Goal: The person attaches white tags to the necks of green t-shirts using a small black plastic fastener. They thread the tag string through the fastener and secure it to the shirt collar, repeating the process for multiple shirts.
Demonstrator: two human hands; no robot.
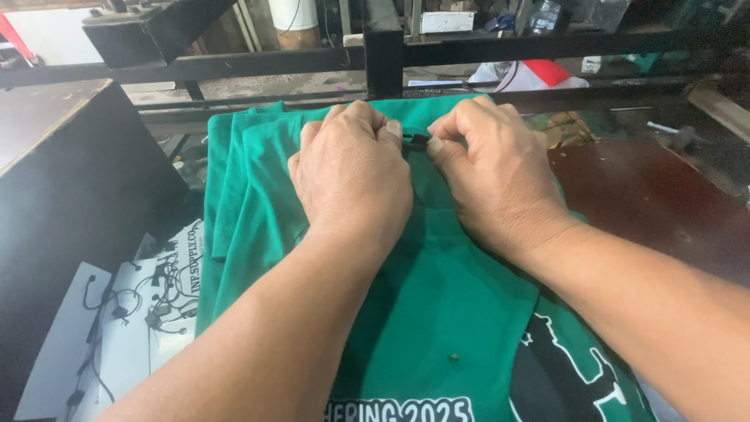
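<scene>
A green T-shirt (437, 312) lies flat in front of me, with white lettering and a black-and-white print near the bottom of the view. My left hand (351, 176) and my right hand (492, 172) rest side by side on its upper part. Both pinch a small dark tag (416, 141) at the collar between thumb and fingers. More green fabric (226, 180) lies folded under it on the left.
A black metal frame (383, 55) runs across the back. A dark reddish platen (648, 203) lies to the right. Lower left, white paper sheets (125, 328) carry several black tag fasteners. A black panel (70, 180) stands at the left.
</scene>
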